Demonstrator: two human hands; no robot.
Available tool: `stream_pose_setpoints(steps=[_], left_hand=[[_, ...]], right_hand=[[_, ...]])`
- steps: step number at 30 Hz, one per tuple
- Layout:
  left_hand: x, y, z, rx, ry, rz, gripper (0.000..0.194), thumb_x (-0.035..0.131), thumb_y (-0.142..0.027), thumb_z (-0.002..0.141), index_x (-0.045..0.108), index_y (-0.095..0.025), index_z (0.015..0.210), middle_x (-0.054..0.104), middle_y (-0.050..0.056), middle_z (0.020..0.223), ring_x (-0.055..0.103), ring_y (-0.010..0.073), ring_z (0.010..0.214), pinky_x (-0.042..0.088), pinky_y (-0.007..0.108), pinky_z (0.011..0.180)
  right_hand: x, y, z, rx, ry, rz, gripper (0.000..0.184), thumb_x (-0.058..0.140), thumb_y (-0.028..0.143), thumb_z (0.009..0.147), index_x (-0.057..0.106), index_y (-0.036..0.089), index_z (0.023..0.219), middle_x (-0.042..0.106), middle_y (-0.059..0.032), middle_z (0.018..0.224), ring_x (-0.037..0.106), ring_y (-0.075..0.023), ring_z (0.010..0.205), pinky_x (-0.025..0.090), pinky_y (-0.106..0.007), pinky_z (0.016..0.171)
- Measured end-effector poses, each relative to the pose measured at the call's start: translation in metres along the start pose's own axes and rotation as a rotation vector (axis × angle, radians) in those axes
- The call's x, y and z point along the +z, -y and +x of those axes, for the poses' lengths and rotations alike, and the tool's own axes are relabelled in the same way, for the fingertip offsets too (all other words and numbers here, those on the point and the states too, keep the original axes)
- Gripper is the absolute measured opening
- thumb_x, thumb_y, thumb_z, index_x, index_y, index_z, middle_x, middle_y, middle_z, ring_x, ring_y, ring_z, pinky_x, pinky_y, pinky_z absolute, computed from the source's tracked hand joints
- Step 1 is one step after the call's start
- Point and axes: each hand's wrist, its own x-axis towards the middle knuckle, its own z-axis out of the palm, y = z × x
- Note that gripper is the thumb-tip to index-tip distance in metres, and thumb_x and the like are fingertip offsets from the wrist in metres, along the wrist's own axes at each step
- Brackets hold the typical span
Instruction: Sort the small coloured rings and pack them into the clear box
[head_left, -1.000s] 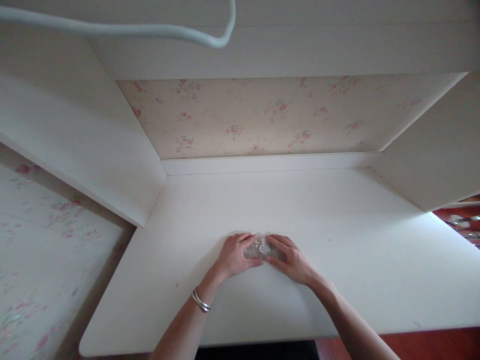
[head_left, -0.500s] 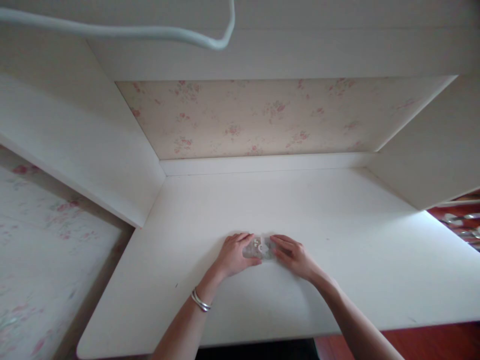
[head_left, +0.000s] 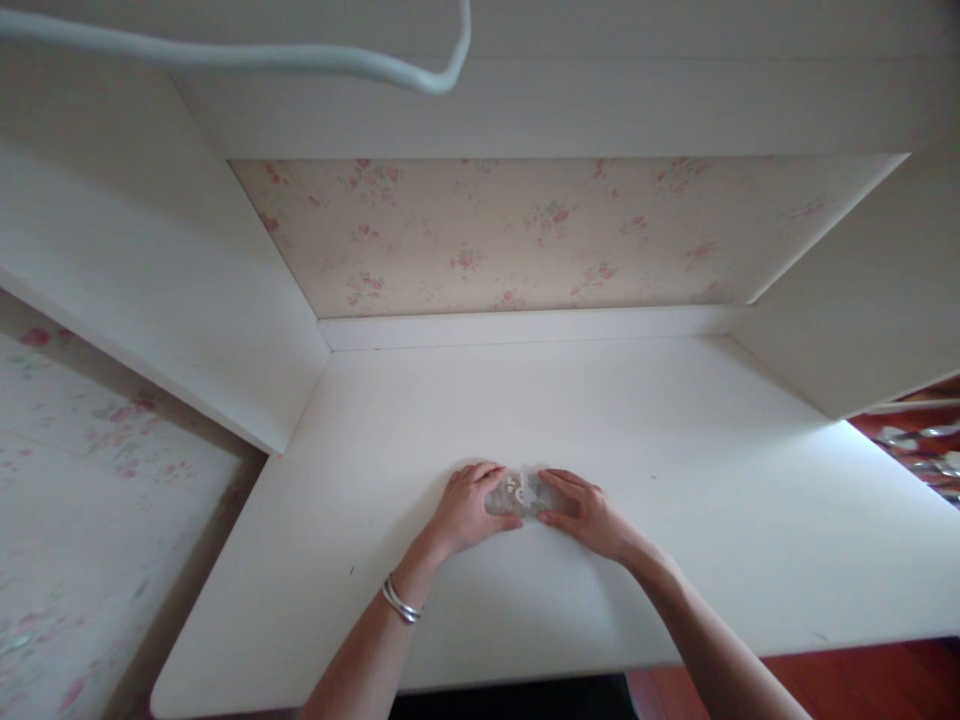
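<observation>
Holds a clear box (head_left: 530, 495) by both ends over the white desk (head_left: 480, 410), well back from the front edge and well short of the back ledge (head_left: 540, 325). Looks like a step of two-handed handling, with one end of the box inside each hand. Shows a narrow whitish strip across the box's middle and pale marks or small pieces just left of it, too blurred to tell apart.

Seems to call, for any next move, for a firm left grip and a measured pull, turn or lift from the right; impossible to tell which from here. Probably best to keep the box level and low in case of loose contents, and to go lightly on such thin-looking walls.

Left hand (head_left: 463, 508): curved into a half-open C around the left end, with fingers along the far side and thumb along the near side, in contact on both. Wears a silver bracelet (head_left: 401, 601) at that wrist. Right hand (head_left: 589, 515): in a matching half-open curve at the right end, with fingers to the far side, thumb to the near side, and a stretch of box visible inside the curve. Leaves a small gap between the two sets of fingertips, with the strip exposed there. Cannot tell the force of either squeeze.
</observation>
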Motion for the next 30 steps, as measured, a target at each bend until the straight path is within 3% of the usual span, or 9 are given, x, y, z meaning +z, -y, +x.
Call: stream_pose_setpoints(steps=[4, 7, 11, 15, 19, 24, 30], left_hand=[[-0.001, 0.0, 0.001, -0.004, -0.012, 0.003, 0.078, 0.069, -0.061, 0.061, 0.05, -0.023, 0.127, 0.052, 0.009, 0.13, 0.046, 0.0286, 0.118, 0.034, 0.043, 0.101], [-0.001, -0.001, 0.002, 0.002, -0.018, -0.027, 0.07, 0.07, -0.059, 0.061, 0.056, -0.023, 0.12, 0.054, 0.008, 0.126, 0.048, 0.028, 0.116, 0.034, 0.043, 0.101], [-0.003, -0.003, 0.0, -0.028, -0.063, -0.124, 0.069, 0.076, -0.049, 0.059, 0.054, -0.024, 0.119, 0.06, 0.007, 0.119, 0.053, 0.026, 0.109, 0.038, 0.041, 0.097], [-0.005, -0.003, -0.002, -0.094, -0.048, -0.289, 0.065, 0.077, -0.036, 0.062, 0.05, -0.024, 0.12, 0.067, 0.004, 0.104, 0.061, 0.0205, 0.091, 0.045, 0.034, 0.086], [-0.008, -0.006, -0.002, -0.109, -0.05, -0.391, 0.052, 0.07, -0.041, 0.07, 0.054, -0.022, 0.116, 0.068, 0.004, 0.097, 0.062, 0.018, 0.085, 0.047, 0.03, 0.081], [-0.011, -0.01, -0.002, -0.163, -0.061, -0.559, 0.034, 0.049, -0.045, 0.087, 0.057, -0.02, 0.109, 0.068, 0.003, 0.085, 0.062, 0.0153, 0.079, 0.047, 0.026, 0.074], [-0.013, -0.008, -0.004, -0.245, -0.119, -0.743, 0.036, 0.054, -0.047, 0.083, 0.059, -0.017, 0.102, 0.064, 0.002, 0.08, 0.059, 0.0142, 0.074, 0.045, 0.024, 0.067]], right_hand=[[0.0, 0.002, -0.002, -0.006, -0.03, 0.024, 0.063, 0.063, 0.048, 0.077, 0.047, 0.026, 0.133, 0.049, -0.0085, 0.134, 0.047, -0.026, 0.122, 0.036, -0.045, 0.103], [0.0, 0.003, -0.001, 0.007, -0.049, 0.061, 0.062, 0.059, 0.048, 0.08, 0.044, 0.024, 0.135, 0.051, -0.009, 0.132, 0.048, -0.0253, 0.12, 0.037, -0.044, 0.103], [0.001, 0.007, 0.002, 0.001, -0.095, 0.079, 0.044, 0.046, 0.046, 0.088, 0.055, 0.025, 0.125, 0.055, -0.007, 0.128, 0.051, -0.0228, 0.116, 0.04, -0.04, 0.1], [0.005, 0.012, 0.003, -0.016, -0.108, 0.123, 0.039, 0.042, 0.046, 0.09, 0.062, 0.025, 0.115, 0.061, -0.0057, 0.12, 0.054, -0.0226, 0.112, 0.041, -0.039, 0.098], [0.009, 0.02, 0.005, 0.067, -0.141, 0.168, 0.042, 0.042, 0.052, 0.088, 0.068, 0.022, 0.104, 0.066, -0.0064, 0.108, 0.058, -0.0241, 0.103, 0.043, -0.038, 0.091], [0.01, 0.036, 0.01, 0.181, -0.166, 0.202, 0.049, 0.039, 0.056, 0.087, 0.07, 0.018, 0.082, 0.067, -0.0041, 0.081, 0.06, -0.0206, 0.08, 0.046, -0.03, 0.072], [0.018, 0.049, 0.012, 0.262, -0.167, 0.429, 0.049, 0.045, 0.06, 0.083, 0.068, 0.017, 0.081, 0.066, -0.0039, 0.074, 0.061, -0.019, 0.074, 0.049, -0.029, 0.065]])
